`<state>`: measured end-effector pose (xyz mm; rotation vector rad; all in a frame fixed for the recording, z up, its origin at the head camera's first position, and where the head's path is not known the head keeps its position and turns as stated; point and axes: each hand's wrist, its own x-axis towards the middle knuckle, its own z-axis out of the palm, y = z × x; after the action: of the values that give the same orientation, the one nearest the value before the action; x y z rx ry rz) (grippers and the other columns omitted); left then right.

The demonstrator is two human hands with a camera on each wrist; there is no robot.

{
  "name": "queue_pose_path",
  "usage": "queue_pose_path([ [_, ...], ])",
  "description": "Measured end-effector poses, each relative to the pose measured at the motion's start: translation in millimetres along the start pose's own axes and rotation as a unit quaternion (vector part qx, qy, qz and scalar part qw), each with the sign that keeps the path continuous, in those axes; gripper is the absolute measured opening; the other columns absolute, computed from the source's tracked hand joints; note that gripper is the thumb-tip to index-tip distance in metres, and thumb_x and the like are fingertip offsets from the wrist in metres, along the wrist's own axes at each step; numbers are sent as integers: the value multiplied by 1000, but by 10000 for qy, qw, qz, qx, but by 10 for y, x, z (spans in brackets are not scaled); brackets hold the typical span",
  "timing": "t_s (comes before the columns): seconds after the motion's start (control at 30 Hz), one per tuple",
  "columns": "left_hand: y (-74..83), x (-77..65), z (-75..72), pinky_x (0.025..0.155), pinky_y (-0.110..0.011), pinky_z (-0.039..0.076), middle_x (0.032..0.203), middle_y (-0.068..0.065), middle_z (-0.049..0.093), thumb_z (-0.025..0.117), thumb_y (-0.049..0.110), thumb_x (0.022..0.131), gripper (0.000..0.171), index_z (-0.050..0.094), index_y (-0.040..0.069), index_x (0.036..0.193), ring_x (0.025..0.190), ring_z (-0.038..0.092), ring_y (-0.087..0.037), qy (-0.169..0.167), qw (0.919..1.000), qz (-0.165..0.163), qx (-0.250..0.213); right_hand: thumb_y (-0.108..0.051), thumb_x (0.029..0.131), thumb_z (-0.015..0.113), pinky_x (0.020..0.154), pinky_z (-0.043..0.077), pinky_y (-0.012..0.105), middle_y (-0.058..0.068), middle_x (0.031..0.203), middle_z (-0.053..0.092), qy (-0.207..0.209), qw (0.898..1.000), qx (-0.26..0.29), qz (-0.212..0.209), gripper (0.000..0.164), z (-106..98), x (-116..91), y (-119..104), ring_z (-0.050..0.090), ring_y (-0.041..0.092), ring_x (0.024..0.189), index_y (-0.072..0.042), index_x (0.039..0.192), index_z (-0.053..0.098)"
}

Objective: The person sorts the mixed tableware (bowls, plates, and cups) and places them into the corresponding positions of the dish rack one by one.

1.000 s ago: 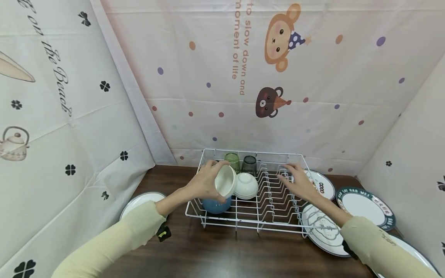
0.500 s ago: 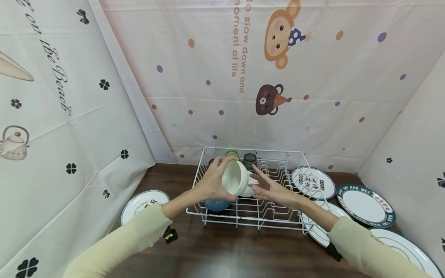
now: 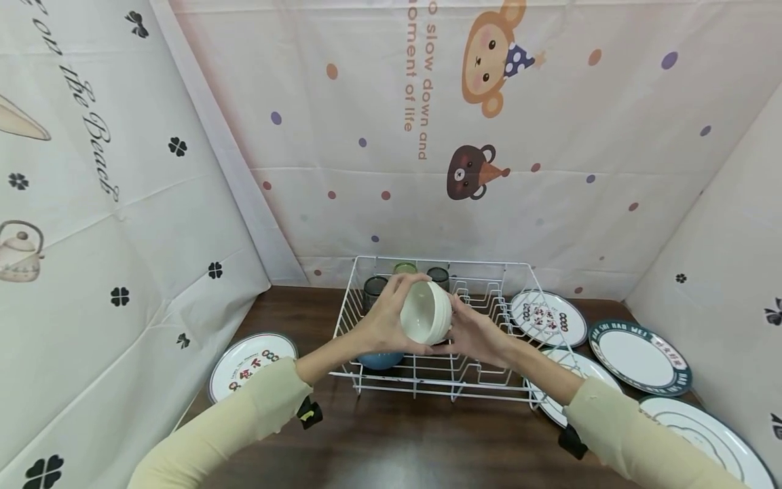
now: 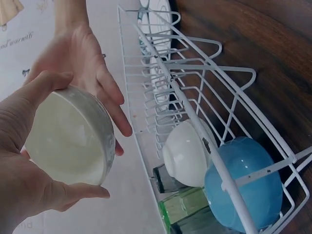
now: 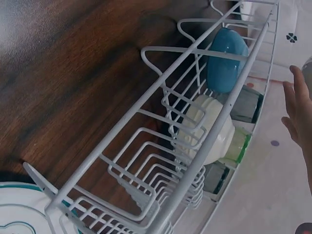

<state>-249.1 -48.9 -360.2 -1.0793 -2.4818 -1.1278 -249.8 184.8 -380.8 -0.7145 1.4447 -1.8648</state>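
The left grip (image 3: 391, 319) is clamped on a white bowl (image 3: 424, 314), which it holds tipped over the wire rack (image 4: 190, 114). Across the bowl from it, the right grip (image 3: 479, 334) has its fingers apart; whether they touch, I can't tell. Beneath the left grip, a blue bowl (image 4: 243, 156) sits in the rack.

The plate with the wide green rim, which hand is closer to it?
Right. The right hand is left of the plate; the left hand, holding a white bowl, is farther left.
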Motion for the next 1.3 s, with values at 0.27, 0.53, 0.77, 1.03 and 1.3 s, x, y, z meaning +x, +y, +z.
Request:
queue_pose_path([
  [0.27, -24, -2, 42, 100, -54, 52, 146, -18, 41, 100, 29, 54, 111, 40, 21, 148, 131, 51, -39, 47, 9999, 124, -32, -39, 110, 15, 117, 31, 65, 24, 166, -3, 205, 9990, 383, 53, 65, 36, 8, -2, 39, 27, 140, -21, 162, -19],
  [0.53, -35, -5, 39, 102, -52, 51, 148, -15, 40, 100, 30, 55, 114, 39, 20, 150, 133, 49, -36, 24, 9996, 237, -176, -35, 109, 28, 115, 35, 62, 22, 161, 4, 351, 9985, 412, 43, 71, 43, 8, 14, 45, 24, 133, -22, 162, -18],
  [0.77, -53, 27, 20, 102, -52, 51, 149, -14, 41, 99, 31, 57, 113, 38, 17, 152, 133, 49, -33, -22, 9990, 314, -304, -41, 109, 30, 116, 32, 64, 24, 161, 4, 614, 9969, 490, 31, 74, 50, 29, 42, 45, 25, 132, -22, 163, -16],
  [1.03, -154, 138, -25, 101, -51, 51, 152, -18, 33, 97, 26, 63, 117, 26, 12, 155, 133, 44, -36, -765, 9950, 262, -587, -42, 110, 28, 111, 40, 63, 21, 154, 23, 1197, 9928, 25, 102, 68, 41, 59, 34, 56, 24, 123, -16, 165, -3],
  [1.3, -259, 404, -323, 112, -53, 45, 158, -21, 28, 91, 11, 73, 122, 5, 16, 159, 145, 36, -37, -2266, 9628, -207, -1457, -40, 110, 33, 110, 41, 65, 22, 154, 26, 1501, 9886, -40, 77, 68, -4, 50, -23, 60, 24, 120, -16, 165, 1],
])
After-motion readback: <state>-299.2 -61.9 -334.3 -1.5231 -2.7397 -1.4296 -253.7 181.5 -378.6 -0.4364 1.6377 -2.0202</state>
